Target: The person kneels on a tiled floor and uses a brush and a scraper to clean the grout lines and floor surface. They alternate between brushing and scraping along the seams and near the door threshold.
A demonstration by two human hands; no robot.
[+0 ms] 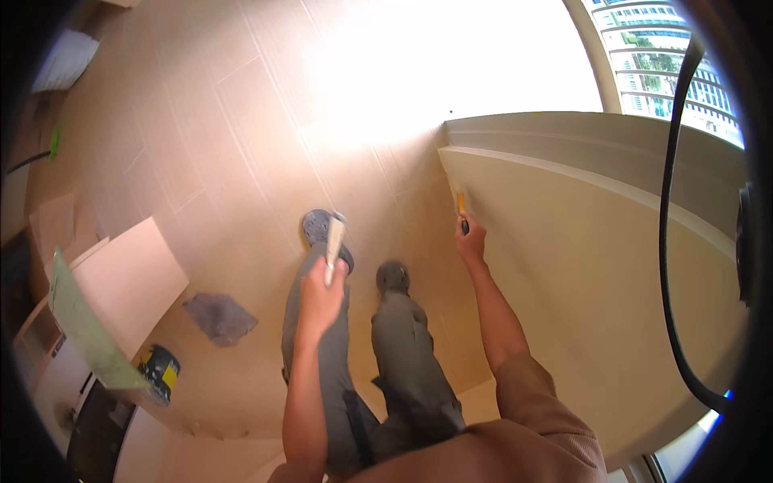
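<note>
My left hand point(320, 294) is closed around a pale, long, narrow hand tool point(335, 240), held out above my left leg. Its tip looks grey, and blur hides its exact kind. Further right, my right hand point(473, 244) grips a small orange-and-black tool point(461, 203) by its dark end. The orange end points away from me, close against the beige wall point(564, 290) near its far corner. Whether that tip touches the wall I cannot tell.
A grey cloth point(220, 319) lies on the tiled floor point(201, 145) to my left. Beyond it are a dark bucket with a yellow label point(160, 373), a greenish glass-like sheet point(88, 330) and pale boards point(129, 282). A black cable point(667, 217) hangs at right, near the slatted window point(660, 64).
</note>
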